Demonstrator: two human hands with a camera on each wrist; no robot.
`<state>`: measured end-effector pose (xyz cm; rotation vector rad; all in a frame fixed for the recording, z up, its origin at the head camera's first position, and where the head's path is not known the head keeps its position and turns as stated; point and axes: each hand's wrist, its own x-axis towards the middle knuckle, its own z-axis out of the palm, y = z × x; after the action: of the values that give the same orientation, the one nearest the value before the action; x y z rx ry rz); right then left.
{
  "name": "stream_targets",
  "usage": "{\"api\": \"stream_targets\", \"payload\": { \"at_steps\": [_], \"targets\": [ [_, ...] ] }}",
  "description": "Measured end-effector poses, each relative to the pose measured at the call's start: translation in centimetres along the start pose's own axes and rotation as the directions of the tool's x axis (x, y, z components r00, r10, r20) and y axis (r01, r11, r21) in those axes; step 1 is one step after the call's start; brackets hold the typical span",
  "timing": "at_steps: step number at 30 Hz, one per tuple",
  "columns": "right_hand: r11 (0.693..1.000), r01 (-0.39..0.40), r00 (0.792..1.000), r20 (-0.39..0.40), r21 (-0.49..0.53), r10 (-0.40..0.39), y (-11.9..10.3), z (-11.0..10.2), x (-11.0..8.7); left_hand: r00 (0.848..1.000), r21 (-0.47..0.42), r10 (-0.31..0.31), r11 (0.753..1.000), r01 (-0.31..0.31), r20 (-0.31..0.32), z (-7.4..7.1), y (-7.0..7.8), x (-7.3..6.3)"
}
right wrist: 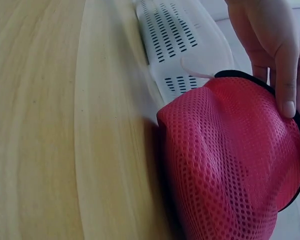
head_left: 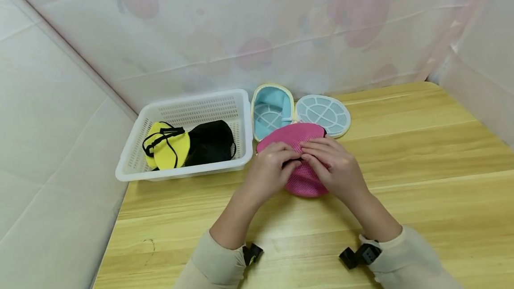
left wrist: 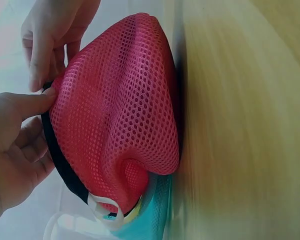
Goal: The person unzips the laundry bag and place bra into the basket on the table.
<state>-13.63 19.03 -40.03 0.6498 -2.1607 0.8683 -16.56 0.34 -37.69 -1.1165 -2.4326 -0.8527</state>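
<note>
A pink mesh pouch with a black edge band stands on the table in front of the person, partly covered by both hands. My left hand pinches the black edge, its thumb on the mesh in the left wrist view. Close beside it, fingertips nearly meeting, my right hand pinches the same edge from the other side. A white loop hangs from one end of the band. Just behind the pouch lie a blue mesh case with a yellow rim, standing open, and its oval ribbed lid.
A white perforated basket stands to the left, holding a yellow item with black straps and a black cloth item. The wooden table meets printed cloth walls at the back and sides.
</note>
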Motion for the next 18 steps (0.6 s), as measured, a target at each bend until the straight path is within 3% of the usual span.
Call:
{"api": "stream_targets", "payload": {
  "at_steps": [9, 14, 18],
  "targets": [
    [0.999, -0.047, 0.997, -0.066, -0.027, 0.045, 0.5, -1.3, 0.5, 0.998, -0.050, -0.055, 0.997, 0.053, -0.035, -1.2, -1.4, -0.2],
    [0.997, -0.066, 0.996, -0.058, -0.048, 0.063, 1.1, -1.5, 0.4, 0.992, -0.067, -0.123, 0.990, 0.122, -0.008, -1.9, -1.9, -0.4],
    [0.997, -0.050, 0.997, -0.055, -0.053, 0.047, 1.1, -1.2, 0.2, 0.991, -0.049, -0.135, 0.989, 0.136, 0.017, -2.0, -1.8, -0.4]
  ]
}}
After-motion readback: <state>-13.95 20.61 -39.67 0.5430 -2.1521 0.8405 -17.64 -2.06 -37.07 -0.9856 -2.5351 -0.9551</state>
